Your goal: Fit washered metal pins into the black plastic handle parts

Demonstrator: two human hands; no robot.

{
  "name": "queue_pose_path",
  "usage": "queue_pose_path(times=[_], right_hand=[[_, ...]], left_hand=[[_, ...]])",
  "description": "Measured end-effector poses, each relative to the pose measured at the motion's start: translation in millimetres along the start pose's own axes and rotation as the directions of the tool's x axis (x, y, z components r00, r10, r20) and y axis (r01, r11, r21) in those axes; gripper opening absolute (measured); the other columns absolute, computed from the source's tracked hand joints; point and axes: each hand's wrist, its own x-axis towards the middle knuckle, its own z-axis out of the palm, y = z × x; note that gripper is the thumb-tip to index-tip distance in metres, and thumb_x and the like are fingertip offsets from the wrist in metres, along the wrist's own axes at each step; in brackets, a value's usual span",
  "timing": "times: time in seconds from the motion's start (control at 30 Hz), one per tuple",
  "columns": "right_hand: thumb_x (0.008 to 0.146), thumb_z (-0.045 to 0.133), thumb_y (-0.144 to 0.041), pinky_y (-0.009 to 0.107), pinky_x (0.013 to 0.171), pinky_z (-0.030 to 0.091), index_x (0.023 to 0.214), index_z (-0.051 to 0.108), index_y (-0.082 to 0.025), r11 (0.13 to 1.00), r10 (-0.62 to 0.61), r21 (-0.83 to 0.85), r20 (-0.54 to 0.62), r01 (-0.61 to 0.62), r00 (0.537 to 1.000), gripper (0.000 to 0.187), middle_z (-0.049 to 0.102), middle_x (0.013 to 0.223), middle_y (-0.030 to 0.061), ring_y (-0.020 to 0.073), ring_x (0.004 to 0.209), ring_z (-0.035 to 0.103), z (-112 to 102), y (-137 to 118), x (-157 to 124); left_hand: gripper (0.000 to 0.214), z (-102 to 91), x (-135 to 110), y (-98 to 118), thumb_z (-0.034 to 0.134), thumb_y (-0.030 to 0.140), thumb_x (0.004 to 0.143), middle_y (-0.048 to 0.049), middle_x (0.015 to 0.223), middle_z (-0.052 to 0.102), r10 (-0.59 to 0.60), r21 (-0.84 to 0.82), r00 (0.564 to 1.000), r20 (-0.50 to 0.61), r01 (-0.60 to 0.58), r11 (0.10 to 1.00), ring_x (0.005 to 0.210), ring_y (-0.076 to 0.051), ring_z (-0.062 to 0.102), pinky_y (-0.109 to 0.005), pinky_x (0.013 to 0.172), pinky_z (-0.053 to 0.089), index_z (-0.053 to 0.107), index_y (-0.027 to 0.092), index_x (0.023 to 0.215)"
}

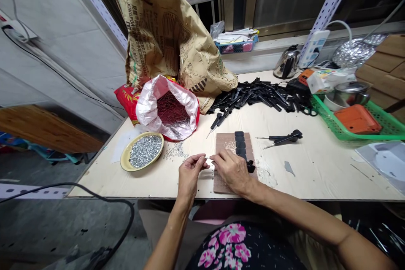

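My left hand [190, 174] is closed in a pinch at the tip of a thin metal shaft [208, 159], and any small piece between its fingers is too small to make out. My right hand [233, 172] is wrapped around a black-handled tool, its dark handle end [251, 166] jutting out at the palm side. Both hands meet over the left edge of a brown board [224, 185]. Several black pads [240, 143] run in a column on that board. A yellow dish [142, 152] of small silvery metal pieces sits left of my left hand.
Behind the dish, a white-lined red bag [148, 101] holds dark red thin rods. A big brown paper sack [161, 29] stands behind it. Black-handled tools [259, 95] are heaped at the back, with a pair [281, 138] lying nearer. A green basket [329, 124] is at right.
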Motion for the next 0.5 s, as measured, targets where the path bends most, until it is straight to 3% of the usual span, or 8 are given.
queue_pose_path(times=[0.3,0.5], right_hand=[[0.095,0.045,-0.024,0.026,0.066,0.034,0.094,0.062,-0.022,0.999,-0.024,0.025,0.015,0.024,1.000,0.017,0.058,0.082,0.0030,0.0155,0.081,0.051,3,10,-1],[0.096,0.043,-0.027,0.023,0.062,0.037,0.097,0.062,-0.021,0.992,0.027,0.122,0.126,-0.043,0.992,0.020,0.058,0.085,0.0036,0.0137,0.078,0.054,-1,12,1]], left_hand=[[0.031,3.5,1,-1,0.076,0.029,0.065,-0.0005,0.066,0.065,-0.075,-0.035,0.997,0.017,0.075,0.997,0.060,-0.010,0.060,-0.023,0.066,0.050,0.067,0.010,0.087],[0.029,4.9,0,-1,0.076,0.030,0.066,0.0000,0.066,0.065,-0.061,-0.013,0.998,0.017,0.061,0.998,0.061,-0.009,0.060,-0.022,0.066,0.049,0.068,0.011,0.086]])
